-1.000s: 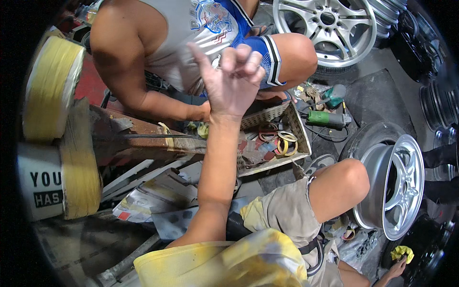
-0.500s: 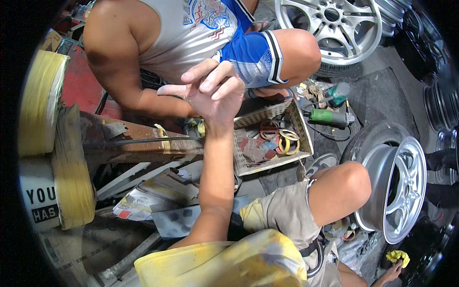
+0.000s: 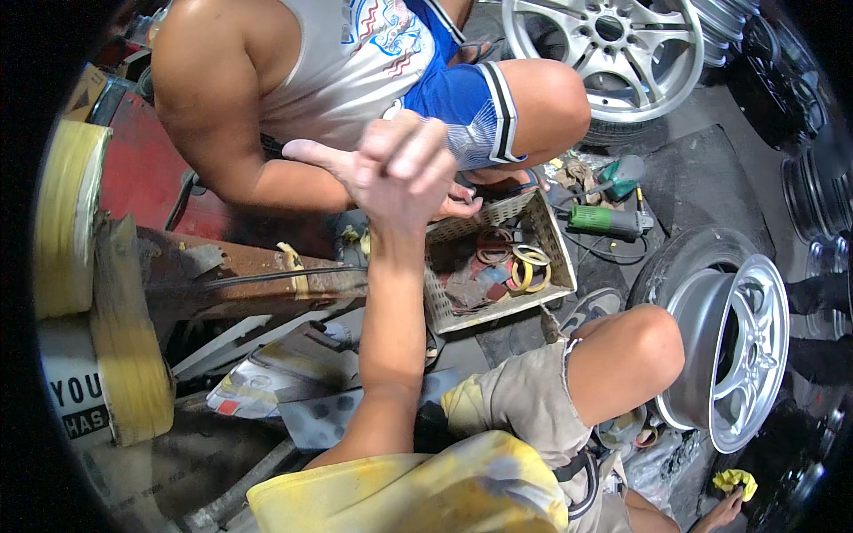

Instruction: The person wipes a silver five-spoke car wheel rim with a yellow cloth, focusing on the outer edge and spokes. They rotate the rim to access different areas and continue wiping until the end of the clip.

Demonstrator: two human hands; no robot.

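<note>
Nearest, low on the right, the right hand (image 3: 724,512) has its fingers clamped on a bunched yellow cloth (image 3: 736,483), near a glossy black surface (image 3: 800,462); the crumpled cloth's long axis runs roughly left to right. The left hand (image 3: 395,178) is raised and blurred, palm toward the camera and bare of any object: its thumb stands apart, pointing left, and the other fingers curl. Far left, a white panel (image 3: 71,404) bears bold black capitals above a dark block with pale letters. Beyond the left forearm sits a perforated cream basket (image 3: 506,318), yellow rings (image 3: 515,274) near its right edge; a co-worker's hand (image 3: 458,204) is by its upper left corner. Past that right edge lies a green power tool (image 3: 604,219). The co-worker's pale shirt (image 3: 333,80) carries a blue-and-red graphic. One silver wheel (image 3: 753,349) stands by a tyre (image 3: 666,258); another (image 3: 653,37) is farther off
</note>
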